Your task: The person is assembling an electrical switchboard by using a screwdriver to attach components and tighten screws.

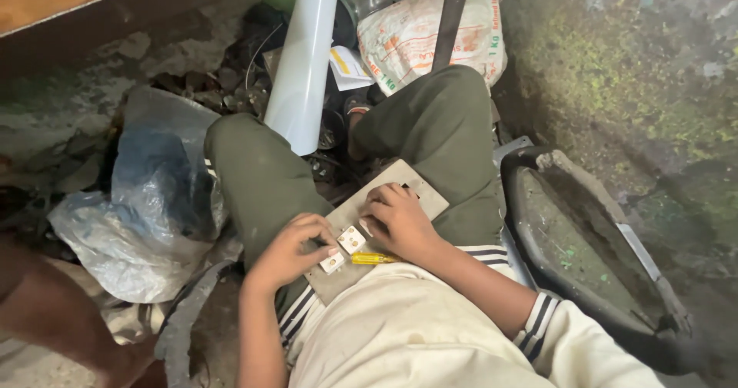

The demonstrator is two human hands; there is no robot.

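White socket lies between left hand and right hand.

Cluttered repair corner; plastic bags, white pipe, mossy wall

Single view, worn on the head, looking steeply down over chest and lap from close range. Centred on the grey board across the thighs, with littered floor left and mossy wall right.
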